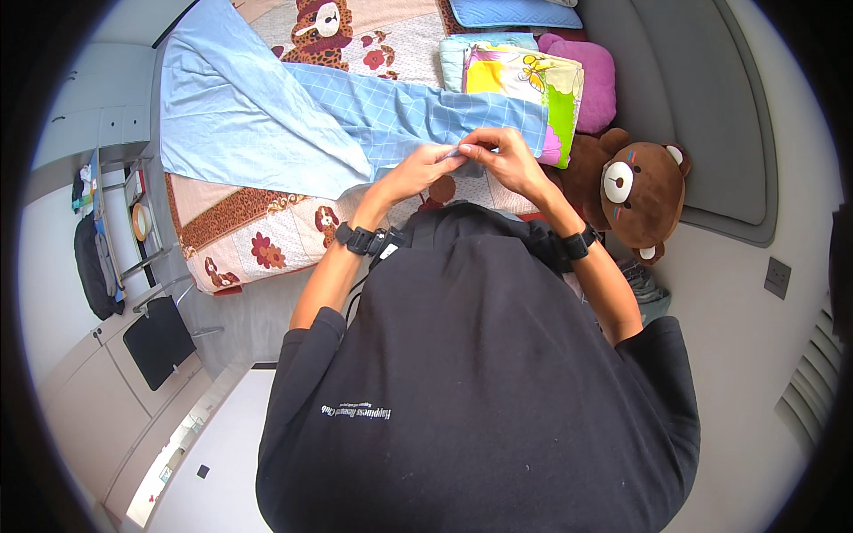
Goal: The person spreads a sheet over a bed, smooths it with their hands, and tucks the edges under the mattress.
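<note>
A light blue cloth [253, 126], plain on one face and white-gridded on the other, is spread across the bed with its left part folded over. Its near edge reaches up to my fingers. My left hand [420, 170] pinches a bit of this cloth between thumb and fingers. Right beside it, my right hand [504, 162] grips the same spot with thumb and forefinger, the fingertips of both hands almost touching. The gridded part of the cloth lies partly over a folded yellow, green and white printed fabric [560, 130]. My forearms hide some of the bedspread.
A patchwork bedspread [266, 246] with bear and flower patterns covers the bed. At the right are a brown teddy bear [643, 200], a purple cushion [593, 83] and a grey padded headboard [700, 100]. A blue quilted pillow [513, 13] lies at the far side. A black chair [160, 343] stands lower left.
</note>
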The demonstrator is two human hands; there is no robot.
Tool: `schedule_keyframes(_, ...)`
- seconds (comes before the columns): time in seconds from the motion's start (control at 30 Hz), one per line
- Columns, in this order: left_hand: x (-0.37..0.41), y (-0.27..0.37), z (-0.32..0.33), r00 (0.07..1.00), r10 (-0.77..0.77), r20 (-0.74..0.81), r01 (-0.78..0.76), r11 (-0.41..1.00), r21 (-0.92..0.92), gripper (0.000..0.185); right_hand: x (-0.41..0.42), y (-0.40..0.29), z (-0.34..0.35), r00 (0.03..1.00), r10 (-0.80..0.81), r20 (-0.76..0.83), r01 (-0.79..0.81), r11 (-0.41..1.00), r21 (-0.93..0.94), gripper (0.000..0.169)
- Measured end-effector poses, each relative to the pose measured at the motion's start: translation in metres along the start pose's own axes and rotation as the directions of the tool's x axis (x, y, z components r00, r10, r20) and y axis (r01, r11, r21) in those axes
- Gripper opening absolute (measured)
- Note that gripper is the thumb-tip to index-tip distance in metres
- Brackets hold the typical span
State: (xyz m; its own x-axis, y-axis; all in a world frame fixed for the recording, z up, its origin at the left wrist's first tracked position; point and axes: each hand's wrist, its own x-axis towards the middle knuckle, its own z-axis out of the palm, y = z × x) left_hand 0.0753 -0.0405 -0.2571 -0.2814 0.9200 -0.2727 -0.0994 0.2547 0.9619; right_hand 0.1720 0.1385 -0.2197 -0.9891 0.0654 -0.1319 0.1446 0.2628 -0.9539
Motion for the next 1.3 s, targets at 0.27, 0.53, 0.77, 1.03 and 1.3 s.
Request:
schedule_keyframes(0.27,0.004,-0.006,0.003,0.992,0.108,-0.068,-0.107,0.994,0.021,0.033,-0.005,0.001,-0.002,1.0,-0.029,-0.011,0.03,0.999,0.019,0.026)
schedule_keyframes(0.53,0.003,-0.008,-0.003,0.969,0.171,-0.18,-0.158,0.984,0.083,0.034,-0.008,0.011,-0.001,0.989,-0.149,-0.018,0.138,0.951,-0.277,0.039)
schedule_keyframes(0.77,-0.005,-0.009,-0.008,0.934,0.199,-0.298,-0.153,0.973,0.173,0.031,-0.006,0.019,-0.004,0.972,-0.234,0.006,0.221,0.91,-0.351,0.042)
schedule_keyframes(1.03,-0.019,0.016,0.003,0.925,0.226,-0.305,-0.16,0.961,0.226,0.025,0.0,0.047,-0.015,0.937,-0.164,0.308,0.285,0.868,-0.405,0.044)
schedule_keyframes(1.3,-0.031,0.054,0.01,0.938,0.218,-0.271,-0.15,0.956,0.253,0.024,-0.007,0.109,-0.018,0.98,-0.149,0.129,0.197,0.778,-0.596,0.036)
